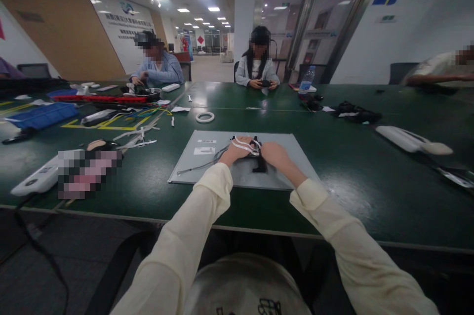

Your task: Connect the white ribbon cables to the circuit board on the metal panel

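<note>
A black device (261,164) with dark, angular parts lies over the middle of the grey panel (192,162). My left hand (236,149) is closed around its left side, with the fingertips partly hidden. A thin white strip (242,145) loops over the back of that hand and across to the right. At the device's right edge my right hand (274,155) is closed in a pinch where the strip ends; its fingertips are hard to make out. Thin grey cables (200,166) trail from the device to the panel's left corner.
A white roll of tape (205,117) lies beyond the panel. Cut white strips (142,137), a white handheld device (46,174) and a blue tray (42,115) are to the left. Another white device (398,138) lies right. Two people sit across the table (355,177).
</note>
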A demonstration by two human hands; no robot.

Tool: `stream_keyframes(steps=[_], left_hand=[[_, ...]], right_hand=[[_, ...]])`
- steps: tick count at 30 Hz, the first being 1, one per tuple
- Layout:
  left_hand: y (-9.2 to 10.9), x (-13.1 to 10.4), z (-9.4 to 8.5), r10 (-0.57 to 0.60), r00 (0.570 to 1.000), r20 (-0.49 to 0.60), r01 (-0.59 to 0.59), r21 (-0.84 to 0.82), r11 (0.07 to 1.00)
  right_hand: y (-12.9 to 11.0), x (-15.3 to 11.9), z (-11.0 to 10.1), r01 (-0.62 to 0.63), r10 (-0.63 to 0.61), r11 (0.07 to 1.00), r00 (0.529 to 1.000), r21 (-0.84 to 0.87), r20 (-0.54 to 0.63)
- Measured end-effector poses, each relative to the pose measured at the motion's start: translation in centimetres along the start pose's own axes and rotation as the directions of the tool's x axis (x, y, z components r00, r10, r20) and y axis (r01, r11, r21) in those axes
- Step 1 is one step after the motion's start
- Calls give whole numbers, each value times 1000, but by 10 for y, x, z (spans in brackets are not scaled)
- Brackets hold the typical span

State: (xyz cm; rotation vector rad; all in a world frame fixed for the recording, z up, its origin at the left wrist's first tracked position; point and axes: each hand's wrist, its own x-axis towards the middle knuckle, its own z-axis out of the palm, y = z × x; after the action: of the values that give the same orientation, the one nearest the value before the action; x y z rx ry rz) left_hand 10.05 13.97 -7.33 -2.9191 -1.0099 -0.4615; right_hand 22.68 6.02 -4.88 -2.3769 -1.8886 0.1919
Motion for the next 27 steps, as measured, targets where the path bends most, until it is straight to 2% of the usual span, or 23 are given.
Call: stream_keyframes(steps=[5, 11, 17, 20, 23, 25, 27], left_hand=[[2, -2, -2, 7, 1000, 9, -7, 49, 999], [2, -3, -4, -2, 1000, 5, 2, 16, 1000], [2, -6, -4, -25, 1000, -10, 24, -41, 999], [3, -9, -4, -89, 995, -42, 84, -106, 991], [6, -9, -8, -125, 986, -114, 107, -149, 983], [10, -9, -12, -148, 972, -180, 119, -163, 979], [16, -10, -17, -156, 958, -240, 116, -170, 979]], right_hand=[[-1, -6, -3, 17, -21, 992, 999, -124, -28], [8, -12, -7, 37, -60, 963, 995, -267, -81], [21, -19, -6, 11, -34, 974, 994, -225, -101], [28, -19, -6, 2, -18, 995, 989, -103, -148], [29, -15, -8, 49, -12, 986, 975, 162, -221], [26, -14, -10, 136, -46, 910, 972, 393, -229], [19, -16, -10, 189, -91, 788, 977, 586, -193]])
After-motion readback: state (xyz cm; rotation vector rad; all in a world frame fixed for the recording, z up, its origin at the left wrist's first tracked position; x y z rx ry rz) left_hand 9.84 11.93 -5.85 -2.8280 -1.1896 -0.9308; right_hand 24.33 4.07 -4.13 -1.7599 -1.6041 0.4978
